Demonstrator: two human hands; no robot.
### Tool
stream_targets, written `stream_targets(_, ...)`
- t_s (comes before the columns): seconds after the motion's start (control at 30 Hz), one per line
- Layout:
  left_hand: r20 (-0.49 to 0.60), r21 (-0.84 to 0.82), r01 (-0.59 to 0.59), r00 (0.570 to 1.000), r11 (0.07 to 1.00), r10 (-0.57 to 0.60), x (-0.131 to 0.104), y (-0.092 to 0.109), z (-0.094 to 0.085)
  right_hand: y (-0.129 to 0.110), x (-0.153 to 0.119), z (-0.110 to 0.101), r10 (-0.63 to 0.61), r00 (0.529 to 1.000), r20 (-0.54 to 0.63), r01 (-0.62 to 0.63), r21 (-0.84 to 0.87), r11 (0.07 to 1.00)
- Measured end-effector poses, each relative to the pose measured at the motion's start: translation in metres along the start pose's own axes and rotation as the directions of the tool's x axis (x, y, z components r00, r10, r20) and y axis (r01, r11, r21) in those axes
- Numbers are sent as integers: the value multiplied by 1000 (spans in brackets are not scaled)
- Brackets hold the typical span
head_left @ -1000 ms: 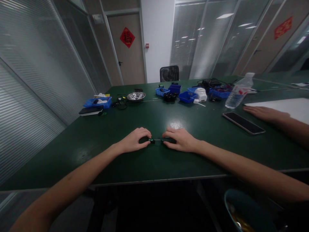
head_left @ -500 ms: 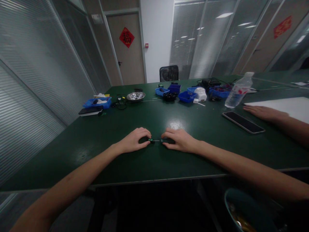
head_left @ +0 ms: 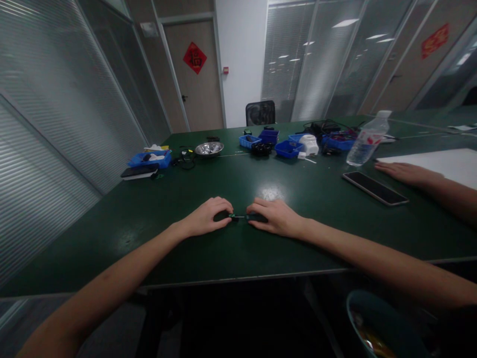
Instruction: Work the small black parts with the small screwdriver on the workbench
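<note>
On the dark green table point(head_left: 208, 258), my left hand point(head_left: 208, 217) pinches a small black and green part point(head_left: 233, 217) between thumb and fingertips. Facing it, my right hand point(head_left: 276, 217) is closed on a small dark block-like piece point(head_left: 254, 217), whose kind I cannot make out. A thin metal shaft point(head_left: 241, 217) bridges the short gap between the two. Which piece the shaft belongs to is too small to tell. Both hands rest low on the table near its front edge, and the fingers partly hide what they hold.
A phone point(head_left: 375, 188), a water bottle point(head_left: 369, 139) and another person's hand point(head_left: 408, 174) on white paper point(head_left: 447, 161) lie right. Toward the back are blue trays point(head_left: 288, 149), a metal bowl point(head_left: 209, 149) and cables point(head_left: 185, 159). A bin point(head_left: 387, 323) stands below the edge.
My right hand has shifted slightly left with its dark piece, so the gap between the pieces is a little shorter. My left hand has stayed almost still.
</note>
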State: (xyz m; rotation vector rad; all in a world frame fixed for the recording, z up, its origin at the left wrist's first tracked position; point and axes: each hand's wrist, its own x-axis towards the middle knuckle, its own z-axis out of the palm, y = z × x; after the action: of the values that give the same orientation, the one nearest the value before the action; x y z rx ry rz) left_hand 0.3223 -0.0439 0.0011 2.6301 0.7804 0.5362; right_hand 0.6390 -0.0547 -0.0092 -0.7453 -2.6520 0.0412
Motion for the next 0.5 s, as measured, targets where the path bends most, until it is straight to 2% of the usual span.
stream_targets(0.33, -9, 15, -14, 1000, 1000, 14, 0, -4, 3, -6, 2, 3, -4, 1000, -24, 2, -55, 998)
stream_targets(0.5, -27, -34, -21, 999, 999, 20, 2, -5, 6, -5, 2, 5, -14, 999, -34, 13, -52, 999)
